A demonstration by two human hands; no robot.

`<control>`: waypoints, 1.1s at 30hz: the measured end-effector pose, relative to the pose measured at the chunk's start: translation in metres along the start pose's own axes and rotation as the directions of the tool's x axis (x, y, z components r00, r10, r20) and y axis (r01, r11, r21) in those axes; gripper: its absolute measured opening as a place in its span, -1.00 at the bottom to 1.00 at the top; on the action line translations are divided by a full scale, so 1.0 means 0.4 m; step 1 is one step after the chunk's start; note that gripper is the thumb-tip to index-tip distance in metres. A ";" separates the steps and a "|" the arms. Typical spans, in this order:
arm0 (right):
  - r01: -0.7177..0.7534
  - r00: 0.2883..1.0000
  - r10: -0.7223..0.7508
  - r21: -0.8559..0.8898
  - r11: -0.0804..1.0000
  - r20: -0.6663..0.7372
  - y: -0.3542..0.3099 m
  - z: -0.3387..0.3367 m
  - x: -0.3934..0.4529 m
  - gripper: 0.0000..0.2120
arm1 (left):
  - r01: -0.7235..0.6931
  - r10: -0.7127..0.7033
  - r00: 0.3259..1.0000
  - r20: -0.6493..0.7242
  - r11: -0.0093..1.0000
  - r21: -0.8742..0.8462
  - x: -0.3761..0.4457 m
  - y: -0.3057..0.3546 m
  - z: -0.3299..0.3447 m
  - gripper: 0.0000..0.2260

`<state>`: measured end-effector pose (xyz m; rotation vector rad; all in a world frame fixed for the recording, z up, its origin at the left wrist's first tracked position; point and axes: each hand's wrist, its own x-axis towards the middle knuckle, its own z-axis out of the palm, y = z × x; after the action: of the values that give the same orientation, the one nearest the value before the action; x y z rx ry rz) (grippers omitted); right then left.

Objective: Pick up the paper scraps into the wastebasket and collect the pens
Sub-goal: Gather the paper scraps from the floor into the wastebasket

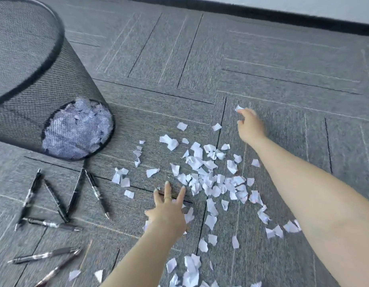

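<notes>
Several white paper scraps (pixel 212 179) lie scattered over the grey carpet in the middle and lower part of the view. My left hand (pixel 169 212) rests flat on the carpet with its fingers spread, on top of a few scraps. My right hand (pixel 250 125) reaches to the far edge of the heap and pinches one white scrap (pixel 239 108) at its fingertips. A black mesh wastebasket (pixel 34 83) stands at the upper left, with white paper showing through its bottom. Several black pens (pixel 55 201) lie on the carpet at the lower left.
Grey carpet tiles (pixel 262 59) stretch beyond the scraps to a dark skirting strip (pixel 283 16) along the wall at the top. More scraps (pixel 189 272) lie near the bottom edge between my forearms.
</notes>
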<state>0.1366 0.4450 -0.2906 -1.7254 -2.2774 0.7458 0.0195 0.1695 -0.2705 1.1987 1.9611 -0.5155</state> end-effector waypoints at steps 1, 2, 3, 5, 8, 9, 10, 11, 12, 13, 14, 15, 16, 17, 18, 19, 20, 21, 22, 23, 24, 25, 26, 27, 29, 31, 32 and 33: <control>0.001 1.000 0.000 -0.023 1.000 0.026 0.005 0.009 0.025 -0.59 | 0.002 -0.002 1.000 0.013 1.000 0.011 -0.001 0.004 -0.004 -0.30; 0.001 0.999 0.001 -0.041 0.999 0.045 0.009 0.019 0.046 -0.59 | 0.001 -0.001 1.000 0.017 1.000 0.027 -0.004 0.006 -0.006 -0.27; -0.001 0.998 0.005 -0.056 0.998 0.064 0.014 0.029 0.063 -0.58 | -0.001 0.001 1.000 0.014 0.999 0.041 -0.007 0.006 -0.006 -0.25; -0.009 0.995 0.019 -0.106 0.994 0.095 0.021 0.047 0.090 -0.58 | -0.006 0.006 1.000 0.002 0.999 0.047 -0.006 0.003 -0.002 -0.23; -0.008 1.000 0.010 -0.087 0.996 0.023 0.004 0.051 0.086 -0.61 | -0.014 0.013 1.000 0.008 0.999 0.046 -0.008 0.002 -0.004 -0.24; 0.004 0.999 -0.005 -0.044 0.999 -0.035 -0.011 0.048 0.068 -0.65 | -0.014 0.013 1.000 0.019 0.999 0.038 -0.011 0.002 -0.008 -0.24; 0.026 0.996 -0.026 -0.004 1.000 -0.080 -0.027 0.048 0.042 -0.69 | -0.014 0.013 0.999 0.031 0.999 0.031 -0.012 0.002 -0.012 -0.24; 0.069 0.993 -0.066 0.026 0.997 -0.094 -0.040 0.049 0.006 -0.73 | -0.014 0.013 0.999 0.041 0.999 0.030 -0.013 0.002 -0.016 -0.24; 0.126 0.989 -0.122 0.047 0.991 -0.082 -0.051 0.054 -0.037 -0.77 | -0.015 0.013 0.999 0.049 0.999 0.033 -0.014 0.002 -0.019 -0.25; 0.185 0.981 -0.181 0.062 0.981 -0.067 -0.063 0.058 -0.085 -0.80 | -0.015 0.013 0.999 0.052 0.999 0.038 -0.014 0.002 -0.021 -0.26; 0.242 0.969 -0.236 0.083 0.967 -0.075 -0.075 0.063 -0.127 -0.84 | -0.016 0.014 0.999 0.051 0.999 0.040 -0.012 0.001 -0.022 -0.26; 0.286 0.955 -0.274 0.104 0.953 -0.114 -0.082 0.071 -0.150 -0.85 | -0.018 0.016 0.999 0.045 0.999 0.038 -0.012 0.001 -0.023 -0.27; 0.295 0.949 -0.275 0.126 0.947 -0.157 -0.088 0.081 -0.146 -0.85 | -0.019 0.017 0.999 0.039 0.999 0.036 -0.011 0.001 -0.022 -0.26; 0.263 0.957 -0.239 0.149 0.953 -0.164 -0.097 0.091 -0.126 -0.80 | -0.019 0.018 0.999 0.036 0.999 0.041 -0.011 0.003 -0.020 -0.26; 0.205 0.976 -0.190 0.152 0.967 -0.109 -0.106 0.102 -0.106 -0.75 | -0.017 0.015 0.999 0.038 0.999 0.051 -0.012 0.004 -0.020 -0.25; 0.174 0.985 -0.173 0.118 0.978 -0.026 -0.112 0.112 -0.091 -0.69 | -0.013 0.011 0.999 0.041 0.998 0.060 -0.013 0.005 -0.020 -0.25; 0.194 0.979 -0.198 0.061 0.979 0.054 -0.109 0.129 -0.089 -0.66 | -0.012 0.009 0.999 0.042 0.998 0.067 -0.012 0.004 -0.020 -0.25; 0.237 0.963 -0.237 0.016 0.971 0.129 -0.101 0.143 -0.110 -0.65 | -0.013 0.009 0.999 0.045 0.997 0.072 -0.013 0.004 -0.020 -0.25; 0.276 0.942 -0.272 0.009 0.961 0.196 -0.088 0.146 -0.157 -0.63 | -0.017 0.013 0.999 0.052 0.997 0.082 -0.014 0.003 -0.022 -0.25; 0.310 0.920 -0.311 0.041 0.950 0.238 -0.080 0.138 -0.227 -0.59 | -0.021 0.016 0.998 0.057 0.995 0.093 -0.014 0.002 -0.023 -0.26; 0.326 0.908 -0.343 0.106 0.939 0.240 -0.066 0.126 -0.299 -0.52 | -0.023 0.017 0.998 0.055 0.994 0.108 -0.013 0.000 -0.021 -0.27; 0.308 0.910 -0.349 0.199 0.930 0.223 -0.057 0.106 -0.356 -0.48 | -0.025 0.019 0.999 0.047 0.992 0.127 -0.011 -0.002 -0.018 -0.29; 0.281 0.934 -0.326 0.265 0.922 0.144 -0.047 0.092 -0.374 -0.49 | -0.026 0.021 0.999 0.035 0.988 0.151 -0.009 -0.002 -0.014 -0.31; 0.249 0.962 -0.271 0.299 0.921 0.032 -0.039 0.082 -0.359 -0.53 | -0.026 0.022 0.999 0.023 0.984 0.178 -0.008 -0.001 -0.010 -0.34; 0.155 0.985 -0.137 0.205 0.966 -0.102 -0.028 0.075 -0.287 -0.63 | -0.021 0.019 1.000 0.008 0.975 0.223 -0.010 0.004 -0.006 -0.36; 0.075 0.997 -0.074 0.034 0.997 -0.030 -0.022 0.085 -0.246 -0.66 | -0.020 0.020 1.000 0.001 0.971 0.237 -0.010 0.003 -0.003 -0.37; 0.061 0.998 -0.061 -0.043 0.997 0.008 -0.018 0.104 -0.261 -0.67 | -0.021 0.022 1.000 -0.002 0.972 0.236 -0.009 0.002 -0.001 -0.38; 0.051 0.998 -0.049 -0.065 0.997 0.030 -0.018 0.117 -0.299 -0.70 | -0.023 0.025 1.000 -0.003 0.971 0.237 -0.009 0.002 0.001 -0.38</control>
<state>0.1467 0.3180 -0.3096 -1.6891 -2.3799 0.6968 0.0212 0.1673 -0.2678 1.3699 1.9275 -0.7516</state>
